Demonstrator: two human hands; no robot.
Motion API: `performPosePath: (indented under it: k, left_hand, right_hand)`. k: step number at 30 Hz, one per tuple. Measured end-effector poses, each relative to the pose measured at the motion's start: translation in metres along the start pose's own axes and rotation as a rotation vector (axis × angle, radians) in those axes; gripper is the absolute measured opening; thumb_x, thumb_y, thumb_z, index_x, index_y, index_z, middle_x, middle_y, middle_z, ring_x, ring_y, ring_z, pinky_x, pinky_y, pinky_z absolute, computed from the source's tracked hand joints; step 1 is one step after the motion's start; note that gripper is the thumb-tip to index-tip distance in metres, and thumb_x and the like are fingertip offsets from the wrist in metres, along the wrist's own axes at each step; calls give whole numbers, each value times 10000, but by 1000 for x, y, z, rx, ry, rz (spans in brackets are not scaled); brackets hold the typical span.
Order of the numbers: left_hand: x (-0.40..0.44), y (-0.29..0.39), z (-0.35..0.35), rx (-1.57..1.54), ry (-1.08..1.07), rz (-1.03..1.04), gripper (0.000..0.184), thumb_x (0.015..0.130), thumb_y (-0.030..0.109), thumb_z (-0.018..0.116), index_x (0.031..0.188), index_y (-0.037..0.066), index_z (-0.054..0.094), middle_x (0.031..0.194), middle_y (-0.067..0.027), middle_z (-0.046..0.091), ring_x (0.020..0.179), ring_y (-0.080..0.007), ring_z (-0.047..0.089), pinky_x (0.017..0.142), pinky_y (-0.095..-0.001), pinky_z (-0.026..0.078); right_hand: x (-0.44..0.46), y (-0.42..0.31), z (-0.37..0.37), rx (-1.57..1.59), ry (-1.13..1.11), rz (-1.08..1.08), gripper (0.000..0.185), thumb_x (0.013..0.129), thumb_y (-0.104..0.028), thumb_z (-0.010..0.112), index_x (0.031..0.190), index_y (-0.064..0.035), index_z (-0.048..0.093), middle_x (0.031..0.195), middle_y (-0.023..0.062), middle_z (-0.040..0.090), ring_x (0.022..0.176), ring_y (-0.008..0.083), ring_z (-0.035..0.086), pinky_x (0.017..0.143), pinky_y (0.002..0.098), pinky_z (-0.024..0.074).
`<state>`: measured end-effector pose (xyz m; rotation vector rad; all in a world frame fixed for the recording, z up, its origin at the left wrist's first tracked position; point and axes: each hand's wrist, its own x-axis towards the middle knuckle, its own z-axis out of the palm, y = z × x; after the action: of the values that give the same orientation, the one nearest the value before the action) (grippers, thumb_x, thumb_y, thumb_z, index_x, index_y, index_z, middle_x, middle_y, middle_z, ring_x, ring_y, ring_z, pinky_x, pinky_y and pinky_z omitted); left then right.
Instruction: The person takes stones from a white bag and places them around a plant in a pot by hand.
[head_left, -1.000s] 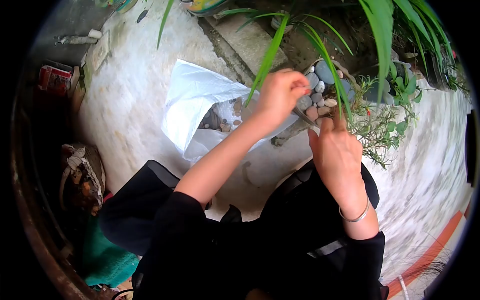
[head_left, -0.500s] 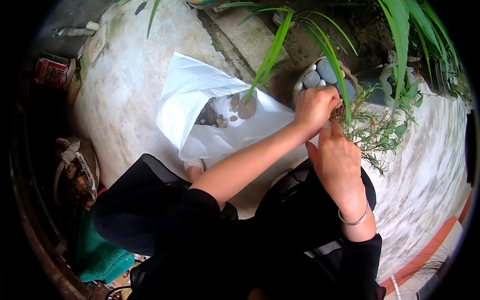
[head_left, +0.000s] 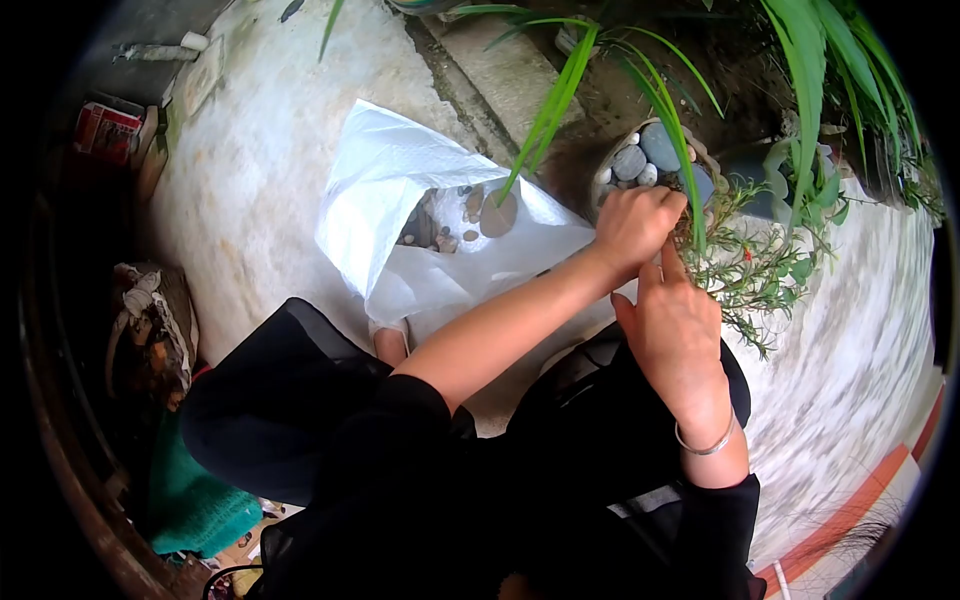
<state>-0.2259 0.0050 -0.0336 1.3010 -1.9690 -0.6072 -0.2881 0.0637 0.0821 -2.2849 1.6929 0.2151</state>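
My left hand (head_left: 638,228) is at the near rim of a round plant pot (head_left: 606,160), its fingers curled inward by the plant's base. What they pinch, if anything, is hidden. Just below it, my right hand (head_left: 672,325), with a bracelet on the wrist, has its index finger stretched toward the plant and its thumb apart. Grey stones (head_left: 661,146) and small white pebbles (head_left: 647,175) lie in the pot. A leafy plant with thin stems (head_left: 760,265) hangs over the pot's right side, next to both hands.
An open white sack (head_left: 365,190) lies left of my forearm, with a flat brown stone (head_left: 498,214) and several smaller stones inside. Long green leaves (head_left: 560,95) arch over the pot. A teal cloth (head_left: 200,500) and a worn, stump-like object (head_left: 155,335) are at the left.
My left hand has dipped slightly at the pot's rim, uncovering more pebbles. My right hand stays close beneath it. The whole view has shifted a little.
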Motion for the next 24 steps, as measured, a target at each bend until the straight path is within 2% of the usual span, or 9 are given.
performPosePath:
  k: [2,4,7,10,16,18,20,22,24]
  left_hand:
    - [-4,-2,-2,-60,80,26,35,694,100,556,719,78,566,718,-66,581,677,-268,604,540,-398,473]
    - [-7,-2,-8,-123,159,55,47,684,101,560,720,71,570,736,-61,574,712,-250,594,548,-385,472]
    - [-16,-2,-23,-12,168,198,139,658,80,590,794,62,615,823,-24,597,733,-190,561,572,-326,484]
    - [-18,-3,-34,100,-11,355,216,629,95,578,829,27,619,906,-11,584,793,-166,510,654,-286,441]
    - [-33,-18,-78,64,72,405,174,667,104,591,827,42,616,856,-29,581,748,-177,530,639,-289,437]
    - [-49,-34,-103,56,73,398,112,696,90,606,803,61,592,797,-53,585,680,-177,556,587,-305,441]
    - [-69,-60,-118,-5,63,235,67,722,72,643,770,58,598,674,-83,578,603,-212,545,556,-313,437]
    - [-86,-83,-132,95,-138,-223,34,743,45,610,760,39,581,642,-105,578,602,-235,566,573,-326,458]
    - [-106,-133,-130,248,-311,-367,44,743,27,594,776,20,566,659,-91,603,585,-246,580,554,-331,466]
  right_hand:
    - [-1,-2,-1,13,5,-10,234,721,-181,667,768,22,561,1068,274,560,620,291,647,527,340,525]
    - [-1,-4,-6,60,-73,68,328,704,-236,718,843,16,561,1055,195,565,705,319,625,612,389,512]
    - [-2,-6,-8,71,-123,62,332,705,-245,720,832,17,562,1002,184,574,697,320,620,606,388,504]
    - [-1,-5,-6,55,-179,58,310,711,-231,717,821,13,561,977,170,576,695,321,616,599,391,499]
    - [0,-3,-5,34,-117,-37,335,751,-256,682,869,34,562,1155,290,529,679,329,648,574,380,528]
    - [-1,-7,-6,38,-112,29,291,737,-221,696,825,10,543,1136,219,553,778,345,619,648,404,506]
    - [-1,-8,-7,41,-107,28,292,738,-221,695,831,10,543,1141,224,549,775,347,620,649,405,508]
    - [-1,-11,-9,67,-128,21,290,741,-222,693,840,7,544,1133,219,552,753,350,621,640,405,509]
    - [-1,-12,-8,72,-123,7,289,742,-222,692,847,4,545,1131,216,554,744,349,622,635,403,510]
